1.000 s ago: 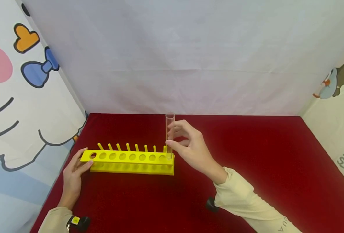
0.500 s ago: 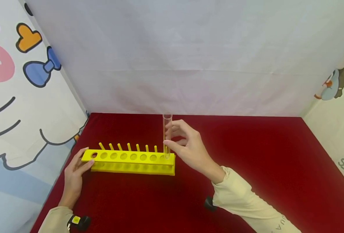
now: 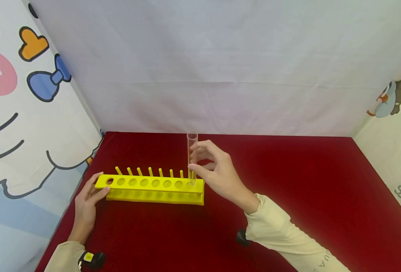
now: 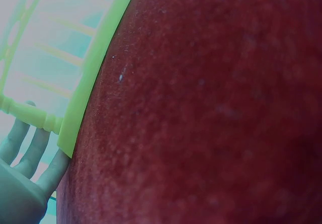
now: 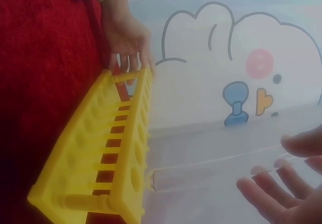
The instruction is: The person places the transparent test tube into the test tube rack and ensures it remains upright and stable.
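A yellow test tube rack (image 3: 139, 188) stands on the red cloth, with a row of round holes along its top and upright pegs behind. My left hand (image 3: 85, 207) grips its left end, thumb on the near side and fingers round the back. A clear glass test tube (image 3: 189, 156) is pinched upright between the thumb and fingertips of my right hand (image 3: 222, 175). Its closed bottom overlaps the rightmost hole in the head view. In the right wrist view the test tube's bottom (image 5: 155, 180) sits just off the rack's top plate, close beside the end hole.
The red tablecloth (image 3: 306, 181) spreads widely to the right of the rack and in front of it. A pale curtain (image 3: 221, 75) hangs behind the table, and a cartoon-printed sheet (image 3: 34, 132) borders the left side.
My right hand has shifted slightly left with the test tube, bringing its bottom from the rack's right edge over to the rightmost hole. My left hand keeps its grip on the rack.
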{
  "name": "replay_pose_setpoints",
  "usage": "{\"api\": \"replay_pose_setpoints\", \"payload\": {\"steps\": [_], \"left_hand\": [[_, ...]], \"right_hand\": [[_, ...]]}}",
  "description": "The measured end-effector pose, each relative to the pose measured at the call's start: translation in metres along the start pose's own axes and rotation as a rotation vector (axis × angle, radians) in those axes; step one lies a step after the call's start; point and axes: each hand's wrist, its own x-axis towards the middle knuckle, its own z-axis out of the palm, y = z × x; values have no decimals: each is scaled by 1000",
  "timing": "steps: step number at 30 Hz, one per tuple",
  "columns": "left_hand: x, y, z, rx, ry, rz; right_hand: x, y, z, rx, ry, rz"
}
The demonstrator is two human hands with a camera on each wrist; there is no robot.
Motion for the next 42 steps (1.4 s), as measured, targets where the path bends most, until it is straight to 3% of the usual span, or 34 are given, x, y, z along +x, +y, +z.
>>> {"api": "replay_pose_setpoints", "payload": {"steps": [27, 34, 42], "left_hand": [[-1, 2, 2, -28, 8, -3], [-1, 0, 2, -30, 1, -3], [0, 1, 1, -25, -2, 3]], "right_hand": [[1, 12, 7, 19, -15, -27], [-1, 32, 10, 20, -17, -28], [-5, 21, 11, 7, -22, -4]]}}
